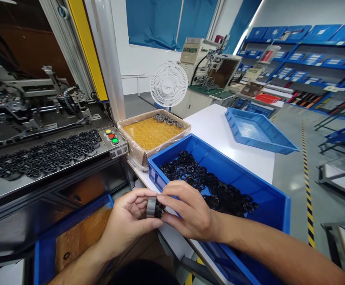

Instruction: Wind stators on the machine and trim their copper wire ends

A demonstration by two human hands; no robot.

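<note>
My left hand grips a short grey cylindrical ring between thumb and fingers, on its side in front of me. A black plastic piece sits against the ring's right end. The fingertips of my right hand are closed on this black piece. Whether it is fully seated in the ring is hidden by the fingers. Just beyond my right hand stands a deep blue bin holding a heap of black spoked plastic parts.
Rows of dark round parts cover the machine ledge at left, beside a button panel. A plastic-lined carton has yellow contents and several rings. A light-blue tray lies on the white table. A fan stands behind.
</note>
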